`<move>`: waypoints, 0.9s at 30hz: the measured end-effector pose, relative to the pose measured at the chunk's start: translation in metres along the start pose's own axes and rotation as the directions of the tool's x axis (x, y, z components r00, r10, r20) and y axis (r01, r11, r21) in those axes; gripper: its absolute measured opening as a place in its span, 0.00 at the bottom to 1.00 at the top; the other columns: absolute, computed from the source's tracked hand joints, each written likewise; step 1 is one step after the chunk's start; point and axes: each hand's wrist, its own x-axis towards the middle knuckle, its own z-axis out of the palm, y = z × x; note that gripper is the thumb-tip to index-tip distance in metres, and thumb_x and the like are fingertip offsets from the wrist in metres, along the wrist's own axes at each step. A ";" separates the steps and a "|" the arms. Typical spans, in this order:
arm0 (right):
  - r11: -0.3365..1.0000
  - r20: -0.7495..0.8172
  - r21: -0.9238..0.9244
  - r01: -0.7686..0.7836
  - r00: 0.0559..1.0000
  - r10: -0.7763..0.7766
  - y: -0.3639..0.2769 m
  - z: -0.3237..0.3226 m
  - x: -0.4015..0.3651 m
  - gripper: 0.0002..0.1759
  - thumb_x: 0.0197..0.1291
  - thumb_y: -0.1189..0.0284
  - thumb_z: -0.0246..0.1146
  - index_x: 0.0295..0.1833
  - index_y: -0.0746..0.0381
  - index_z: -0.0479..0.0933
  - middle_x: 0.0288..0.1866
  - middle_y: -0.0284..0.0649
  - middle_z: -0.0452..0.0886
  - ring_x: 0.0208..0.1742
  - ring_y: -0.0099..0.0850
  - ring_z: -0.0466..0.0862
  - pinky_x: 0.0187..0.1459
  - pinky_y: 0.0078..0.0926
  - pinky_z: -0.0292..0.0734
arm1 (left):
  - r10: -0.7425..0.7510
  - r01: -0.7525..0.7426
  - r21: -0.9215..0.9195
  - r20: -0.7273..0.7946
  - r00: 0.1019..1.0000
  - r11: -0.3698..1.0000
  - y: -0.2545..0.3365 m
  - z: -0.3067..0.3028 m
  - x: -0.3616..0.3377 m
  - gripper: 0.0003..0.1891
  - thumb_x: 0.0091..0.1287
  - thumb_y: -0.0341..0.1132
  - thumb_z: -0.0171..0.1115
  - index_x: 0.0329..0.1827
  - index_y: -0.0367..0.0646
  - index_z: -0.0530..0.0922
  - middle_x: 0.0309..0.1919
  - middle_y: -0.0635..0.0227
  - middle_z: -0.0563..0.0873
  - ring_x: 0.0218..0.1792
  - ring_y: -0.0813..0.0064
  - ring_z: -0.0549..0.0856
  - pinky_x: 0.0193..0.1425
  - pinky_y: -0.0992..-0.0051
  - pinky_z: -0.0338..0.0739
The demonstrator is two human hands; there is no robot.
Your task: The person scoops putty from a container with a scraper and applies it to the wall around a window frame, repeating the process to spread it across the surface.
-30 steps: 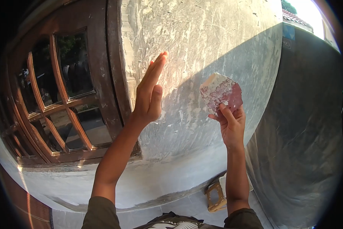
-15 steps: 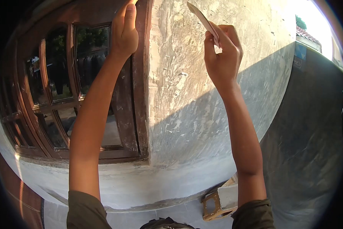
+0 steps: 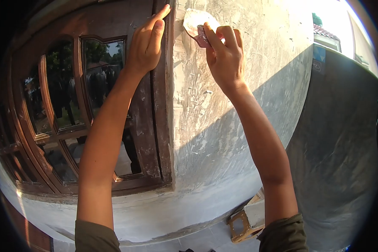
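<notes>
My right hand (image 3: 227, 52) pinches a thin, flat scraper (image 3: 194, 23), whitish on its face with a pinkish lower edge and a dark patch. The scraper overlaps the sunlit wall (image 3: 256, 50), close to the window frame's edge. My left hand (image 3: 146, 47) is raised in front of the brown wooden window frame (image 3: 166, 126). Its fingers are stretched together up and to the right, their tips near the seam where wood meets wall, and nothing shows in it. The wall's surface is rough, with pale streaks and patches.
Glass panes (image 3: 103, 63) in dark wood fill the left side. A small stool (image 3: 239, 227) with a light top stands on the tiled floor (image 3: 201, 239) by the wall. To the right rises a dark grey wall (image 3: 336, 138).
My right hand has moved left with the scraper, whose broad face now shows instead of its edge. My left hand appears lower and further right, and the view has shifted slightly.
</notes>
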 end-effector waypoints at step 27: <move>0.991 0.127 0.135 -0.001 0.992 -0.016 -0.027 -0.035 -0.030 0.31 0.42 0.83 0.74 0.59 0.61 0.83 0.41 0.35 0.75 0.40 0.35 0.78 0.42 0.34 0.81 | 0.044 -0.044 0.033 0.005 0.999 0.998 -0.002 0.003 0.000 0.31 0.84 0.48 0.35 0.69 0.31 0.75 0.63 0.45 0.84 0.67 0.49 0.81 0.73 0.65 0.71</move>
